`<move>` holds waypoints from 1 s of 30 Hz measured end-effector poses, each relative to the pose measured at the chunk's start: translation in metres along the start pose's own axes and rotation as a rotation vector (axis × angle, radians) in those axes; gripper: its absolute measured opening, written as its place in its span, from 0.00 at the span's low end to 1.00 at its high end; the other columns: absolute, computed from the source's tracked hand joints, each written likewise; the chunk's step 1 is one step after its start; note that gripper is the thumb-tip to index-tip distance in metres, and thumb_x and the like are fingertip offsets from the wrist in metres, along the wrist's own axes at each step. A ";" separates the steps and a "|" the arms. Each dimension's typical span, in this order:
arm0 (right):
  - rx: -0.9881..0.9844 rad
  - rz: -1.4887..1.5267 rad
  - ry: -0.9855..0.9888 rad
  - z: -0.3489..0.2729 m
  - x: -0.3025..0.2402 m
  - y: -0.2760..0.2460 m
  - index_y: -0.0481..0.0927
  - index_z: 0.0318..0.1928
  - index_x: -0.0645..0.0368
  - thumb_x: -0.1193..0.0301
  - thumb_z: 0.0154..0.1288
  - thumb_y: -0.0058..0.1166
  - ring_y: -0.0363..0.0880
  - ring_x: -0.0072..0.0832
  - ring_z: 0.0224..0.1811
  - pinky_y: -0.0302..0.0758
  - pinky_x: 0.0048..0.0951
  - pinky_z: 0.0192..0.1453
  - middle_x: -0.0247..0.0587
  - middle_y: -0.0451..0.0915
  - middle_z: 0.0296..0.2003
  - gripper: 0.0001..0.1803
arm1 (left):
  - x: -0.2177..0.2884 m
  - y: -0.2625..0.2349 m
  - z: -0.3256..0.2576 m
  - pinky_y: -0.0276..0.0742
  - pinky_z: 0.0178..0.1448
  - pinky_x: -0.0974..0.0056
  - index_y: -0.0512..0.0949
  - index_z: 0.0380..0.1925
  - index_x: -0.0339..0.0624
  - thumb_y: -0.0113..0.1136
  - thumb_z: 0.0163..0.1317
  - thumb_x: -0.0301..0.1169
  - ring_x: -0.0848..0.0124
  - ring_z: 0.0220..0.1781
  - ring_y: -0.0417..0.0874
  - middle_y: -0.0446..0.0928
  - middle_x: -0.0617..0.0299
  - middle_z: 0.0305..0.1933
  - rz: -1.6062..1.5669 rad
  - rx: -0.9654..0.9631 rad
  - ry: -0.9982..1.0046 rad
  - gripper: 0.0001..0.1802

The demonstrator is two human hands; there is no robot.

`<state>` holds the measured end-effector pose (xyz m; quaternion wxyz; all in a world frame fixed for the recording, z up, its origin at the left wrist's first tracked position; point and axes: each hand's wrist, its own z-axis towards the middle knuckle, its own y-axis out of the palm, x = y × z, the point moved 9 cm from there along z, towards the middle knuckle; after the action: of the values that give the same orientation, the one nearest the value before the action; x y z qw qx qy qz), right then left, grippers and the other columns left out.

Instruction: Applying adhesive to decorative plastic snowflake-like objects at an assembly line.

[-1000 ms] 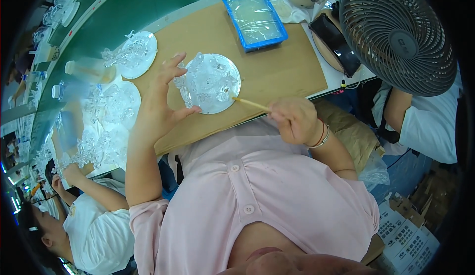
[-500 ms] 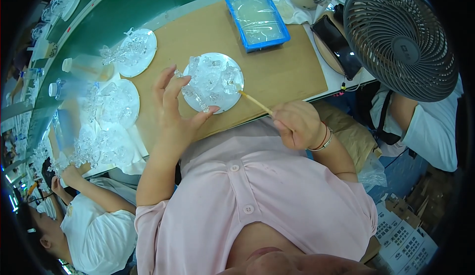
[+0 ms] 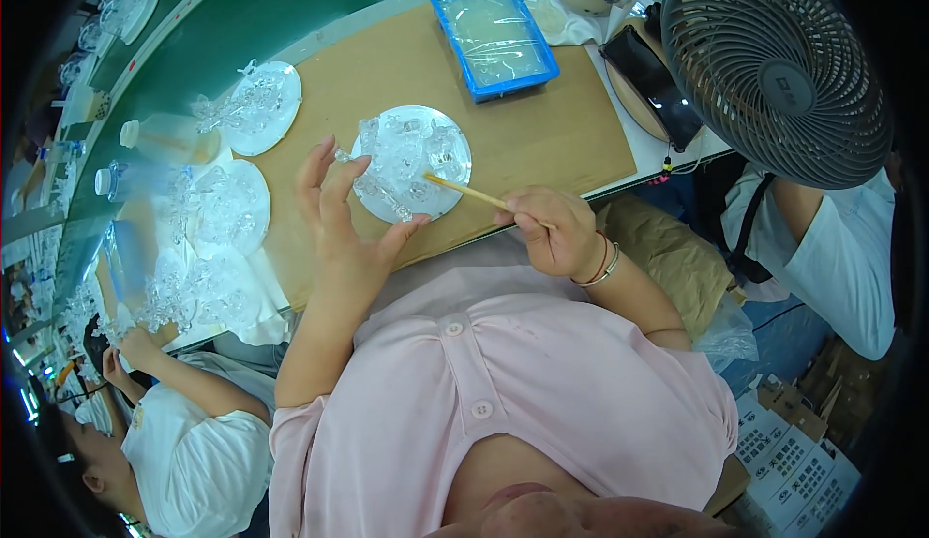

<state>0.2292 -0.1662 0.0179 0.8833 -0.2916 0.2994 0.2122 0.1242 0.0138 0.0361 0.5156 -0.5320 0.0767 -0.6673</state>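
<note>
Between the thumb and fingers of my left hand [image 3: 341,214], a long clear plastic piece [image 3: 389,200] is held over the near left edge of a round white plate [image 3: 464,146]. Several more clear pieces [image 3: 402,141] lie heaped on that plate. My right hand [image 3: 556,231] is closed around a thin wooden stick [image 3: 469,191], pinched between thumb and fingers. The stick points left, its darker tip over the plate and close to the clear piece; whether they touch I cannot tell.
A blue tray [image 3: 518,86] wrapped in film sits at the cardboard's far side. To the right stand a dark fan [image 3: 786,88] and a black pouch [image 3: 653,93]. Further plates [image 3: 266,132] of clear parts and bottles [image 3: 174,139] are leftward. A co-worker [image 3: 194,441] sits left, another person's sleeve [image 3: 852,267] right.
My right hand has moved left, carrying the stick's tip from the plate's right edge to over its middle, nearer the clear piece. My left hand keeps its hold, almost still.
</note>
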 end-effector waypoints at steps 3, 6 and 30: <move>-0.070 0.081 0.052 -0.001 0.003 -0.009 0.73 0.39 0.65 0.80 0.67 0.46 0.85 0.31 0.27 0.79 0.27 0.32 0.47 0.82 0.29 0.03 | 0.004 -0.001 0.002 0.68 0.65 0.53 0.65 0.57 0.47 0.81 0.34 0.31 0.51 0.65 0.67 0.59 0.48 0.67 0.056 -0.036 0.032 0.46; -0.152 0.019 0.091 -0.002 0.001 -0.016 0.72 0.40 0.64 0.80 0.66 0.46 0.84 0.32 0.27 0.79 0.27 0.31 0.48 0.82 0.29 0.04 | 0.002 0.000 0.000 0.68 0.66 0.52 0.65 0.57 0.47 0.81 0.35 0.30 0.51 0.65 0.67 0.59 0.48 0.67 0.014 -0.030 0.047 0.46; 0.159 -0.184 0.035 0.044 -0.009 -0.077 0.72 0.42 0.67 0.74 0.73 0.42 0.79 0.24 0.25 0.75 0.24 0.30 0.46 0.80 0.30 0.08 | -0.016 -0.016 0.013 0.77 0.52 0.62 0.78 0.49 0.43 0.73 0.48 0.29 0.59 0.52 0.80 0.77 0.57 0.53 0.057 -0.058 0.056 0.25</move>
<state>0.2831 -0.1967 0.0827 0.9141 -0.2506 0.3026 0.1008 0.1234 0.0392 0.0420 0.5163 -0.5254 0.1258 -0.6645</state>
